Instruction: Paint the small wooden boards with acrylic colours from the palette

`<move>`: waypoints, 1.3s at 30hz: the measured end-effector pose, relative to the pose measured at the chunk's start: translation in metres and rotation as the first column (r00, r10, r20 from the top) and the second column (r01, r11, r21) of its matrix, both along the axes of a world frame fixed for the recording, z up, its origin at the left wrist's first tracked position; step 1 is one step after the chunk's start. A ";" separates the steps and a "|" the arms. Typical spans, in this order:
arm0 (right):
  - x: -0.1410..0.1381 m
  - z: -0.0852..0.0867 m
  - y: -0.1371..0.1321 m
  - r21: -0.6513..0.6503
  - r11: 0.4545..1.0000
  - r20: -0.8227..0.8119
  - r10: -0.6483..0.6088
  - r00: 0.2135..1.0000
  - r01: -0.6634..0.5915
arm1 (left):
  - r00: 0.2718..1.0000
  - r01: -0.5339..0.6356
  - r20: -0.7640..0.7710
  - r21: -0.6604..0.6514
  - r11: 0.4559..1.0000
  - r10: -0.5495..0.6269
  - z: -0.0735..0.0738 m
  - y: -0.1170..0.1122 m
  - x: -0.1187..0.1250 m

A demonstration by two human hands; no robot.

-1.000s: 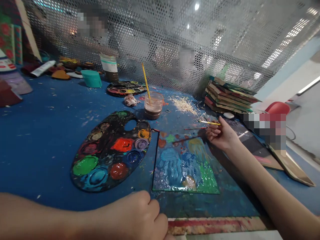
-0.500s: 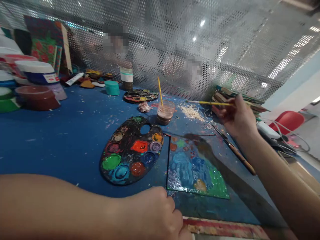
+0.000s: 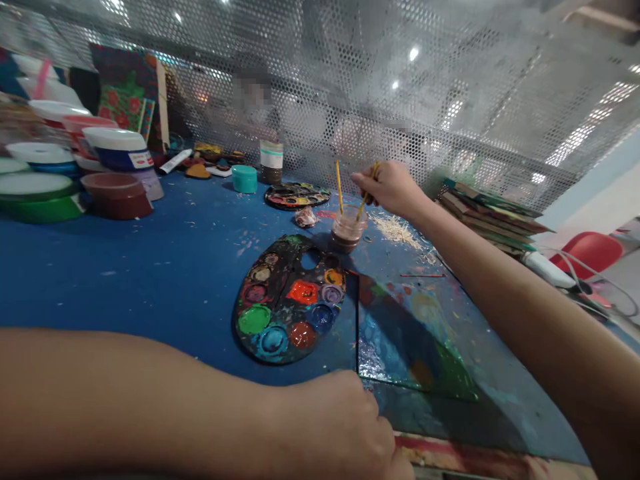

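My right hand [image 3: 387, 188] is closed around a yellow paintbrush [image 3: 362, 208], whose lower end is inside the jar of murky water [image 3: 348, 235]. A second yellow brush [image 3: 339, 188] leans in the same jar. Close to the table's front edge, my left hand [image 3: 340, 427] is curled into a fist; anything inside it is hidden. Just beyond that fist lies a small painting [image 3: 395, 347] in blue and green, partly under my right arm's shadow. Left of the painting rests a dark oval palette [image 3: 280, 307] with wells of red, green, blue and orange paint.
Paint tubs [image 3: 117, 193] crowd the left side. A second palette [image 3: 297, 195], a crumpled tissue [image 3: 305, 217] and a teal pot [image 3: 245, 179] sit farther back. Wood shavings [image 3: 396, 229] lie right of the jar, before stacked boards [image 3: 487, 213]. Perforated metal mesh [image 3: 320, 87] rises behind.
My right hand has moved left from the shavings to the jar, putting its brush into the water. My left fist stays near the table edge. The view has shifted slightly left.
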State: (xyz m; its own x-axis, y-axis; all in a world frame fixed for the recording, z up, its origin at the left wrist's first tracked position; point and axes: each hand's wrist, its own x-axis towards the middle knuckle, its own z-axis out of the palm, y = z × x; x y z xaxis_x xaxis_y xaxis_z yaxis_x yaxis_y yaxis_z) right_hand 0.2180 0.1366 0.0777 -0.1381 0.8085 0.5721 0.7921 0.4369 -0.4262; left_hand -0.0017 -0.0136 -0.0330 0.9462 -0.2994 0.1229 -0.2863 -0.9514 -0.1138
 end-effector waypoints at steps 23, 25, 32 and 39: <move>-0.029 0.030 -0.048 0.267 0.964 0.143 -0.038 0.989 -0.002 | 0.991 -0.037 -0.131 -0.038 0.999 0.032 0.003 -0.005 0.005; -0.033 0.037 -0.058 0.325 0.946 0.144 -0.055 0.988 0.005 | 0.993 -0.035 -0.114 -0.048 0.998 0.029 0.003 -0.004 0.006; -0.020 0.039 -0.060 0.352 0.933 -0.009 -0.073 0.997 0.071 | 0.999 -0.036 -0.038 -0.060 0.998 0.034 0.002 -0.005 0.004; -0.008 0.019 -0.044 0.279 0.956 0.087 -0.122 0.989 0.094 | 0.993 -0.037 -0.117 -0.049 0.998 0.031 0.002 -0.006 0.005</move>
